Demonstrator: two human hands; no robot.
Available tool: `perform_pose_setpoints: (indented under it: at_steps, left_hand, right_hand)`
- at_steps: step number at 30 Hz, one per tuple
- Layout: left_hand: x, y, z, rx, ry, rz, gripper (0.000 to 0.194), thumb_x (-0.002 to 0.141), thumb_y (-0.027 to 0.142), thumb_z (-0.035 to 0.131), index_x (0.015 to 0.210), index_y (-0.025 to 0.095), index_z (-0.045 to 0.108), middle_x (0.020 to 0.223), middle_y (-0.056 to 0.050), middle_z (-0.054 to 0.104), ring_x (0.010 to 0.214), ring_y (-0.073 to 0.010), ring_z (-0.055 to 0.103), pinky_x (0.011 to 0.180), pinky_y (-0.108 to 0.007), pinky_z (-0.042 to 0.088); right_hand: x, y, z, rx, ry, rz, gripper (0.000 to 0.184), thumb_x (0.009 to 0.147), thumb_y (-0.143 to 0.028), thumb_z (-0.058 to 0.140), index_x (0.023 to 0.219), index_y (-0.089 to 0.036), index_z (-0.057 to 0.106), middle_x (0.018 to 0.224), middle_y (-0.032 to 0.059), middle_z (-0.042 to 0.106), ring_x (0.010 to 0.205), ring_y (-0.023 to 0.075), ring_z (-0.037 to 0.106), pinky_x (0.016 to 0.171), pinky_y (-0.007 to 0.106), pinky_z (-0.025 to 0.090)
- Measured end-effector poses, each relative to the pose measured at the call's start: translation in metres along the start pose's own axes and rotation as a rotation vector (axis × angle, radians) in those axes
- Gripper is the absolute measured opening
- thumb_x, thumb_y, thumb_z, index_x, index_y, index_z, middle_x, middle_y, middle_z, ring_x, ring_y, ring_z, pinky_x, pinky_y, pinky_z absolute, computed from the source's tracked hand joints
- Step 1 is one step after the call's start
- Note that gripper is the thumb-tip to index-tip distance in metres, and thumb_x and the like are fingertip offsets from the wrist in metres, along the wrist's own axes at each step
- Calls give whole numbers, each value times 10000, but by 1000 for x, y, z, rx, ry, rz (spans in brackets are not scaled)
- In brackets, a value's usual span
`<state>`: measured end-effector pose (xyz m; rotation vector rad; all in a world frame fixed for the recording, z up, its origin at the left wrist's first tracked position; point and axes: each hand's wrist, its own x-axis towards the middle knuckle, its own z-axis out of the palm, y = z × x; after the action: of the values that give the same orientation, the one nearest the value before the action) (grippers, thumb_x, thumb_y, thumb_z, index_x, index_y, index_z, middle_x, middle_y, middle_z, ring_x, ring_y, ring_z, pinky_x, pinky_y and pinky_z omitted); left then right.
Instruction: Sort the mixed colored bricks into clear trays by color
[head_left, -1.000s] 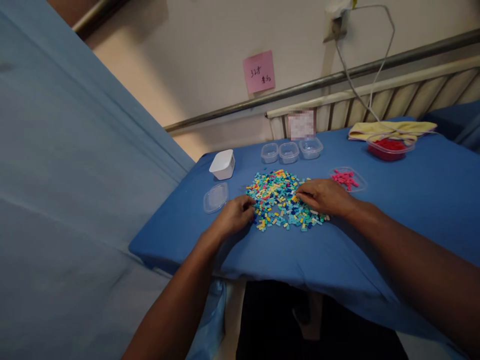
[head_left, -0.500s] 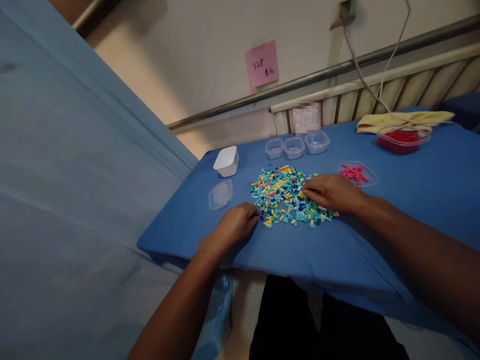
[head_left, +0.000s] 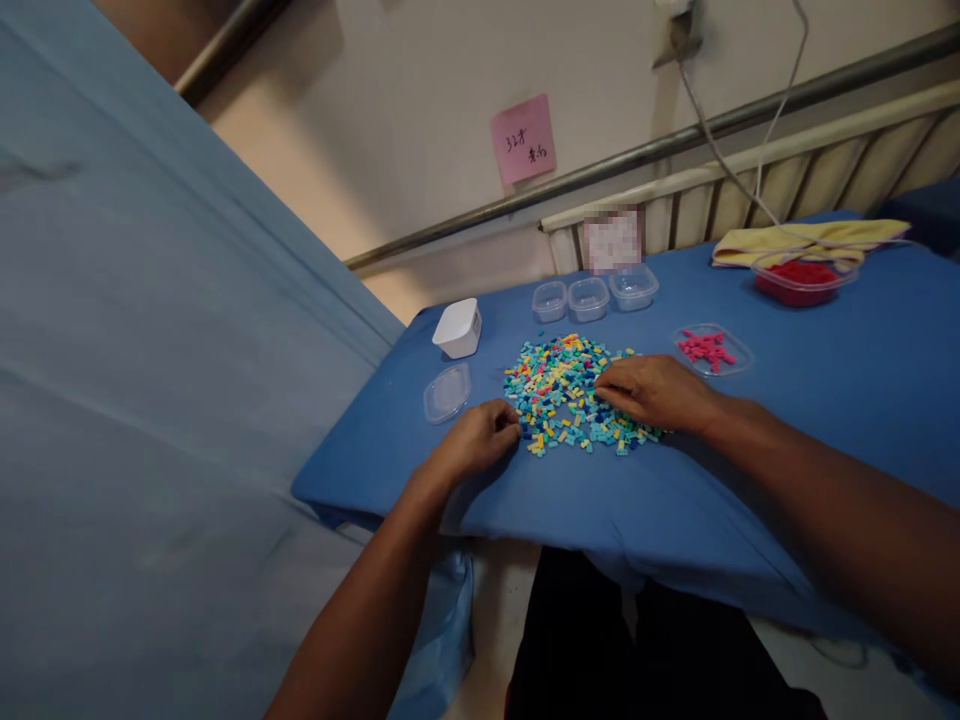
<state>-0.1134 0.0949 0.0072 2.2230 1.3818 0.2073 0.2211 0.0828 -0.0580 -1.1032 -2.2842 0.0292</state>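
Observation:
A spread-out pile of small toy building bricks [head_left: 564, 385], in teal, yellow, blue, cream and a few pinks, lies on the blue-covered table [head_left: 360, 440]. At the pile's left edge is my left hand [head_left: 486, 434], its fingers curled together; whether a brick is between them is too small to make out. My right hand [head_left: 651, 388] reaches over the pile's right side with thumb and fingers pinched, the fingertips down among the bricks. What that pinch holds, if anything, is hidden. Just beyond it, pink bricks [head_left: 706, 350] lie in a shallow clear lid [head_left: 741, 362].
Three clear tubs [head_left: 588, 300] stand in a row behind the pile. To the left are a white tub [head_left: 458, 329] and a clear lid [head_left: 448, 393]. A container of red pieces [head_left: 802, 283] and a yellow cloth [head_left: 817, 238] sit at the back right, near a white cable [head_left: 705, 120].
My right hand has shifted slightly left over the pile. My left hand stays at the left edge, its fingers a little more curled. The view has tilted slightly.

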Motion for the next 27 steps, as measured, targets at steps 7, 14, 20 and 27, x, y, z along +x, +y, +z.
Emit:
perform_pose_setpoints:
  at_steps: [7, 14, 20, 27]
  left_hand:
    - [27, 47, 14, -676, 113, -16, 352, 809, 385, 811, 1029, 131, 709, 931, -46, 713, 822, -147, 658, 802, -281, 522]
    - [71, 101, 35, -936, 205, 45, 384, 724, 369, 923, 951, 116, 745, 928, -56, 731, 804, -120, 635, 817, -264, 514]
    - [94, 110, 40, -1111, 124, 47, 491, 630, 362, 1000, 974, 111, 756, 925, -49, 730, 811, -129, 674, 817, -279, 560]
    - [97, 93, 44, -986, -28, 31, 385, 777, 347, 901, 1064, 104, 817, 978, -94, 778, 831, -139, 702, 814, -273, 571]
  right_hand:
    - [8, -35, 4, 287, 185, -10, 256, 1040, -312, 670, 1275, -238, 740, 1119, 87, 803, 949, 234, 744, 882, 385, 583]
    - [14, -34, -10, 317, 438, 167, 165, 1039, -247, 647, 1161, -246, 759, 1044, 82, 778, 957, 249, 743, 854, 390, 597]
    - [12, -18, -17, 242, 497, 265, 127, 1017, -283, 662, 1083, -247, 764, 1002, 85, 783, 920, 263, 746, 842, 411, 604]
    - [14, -26, -15, 237, 457, 284, 130, 969, -234, 654, 1009, -240, 777, 926, 63, 788, 836, 237, 739, 768, 374, 591]
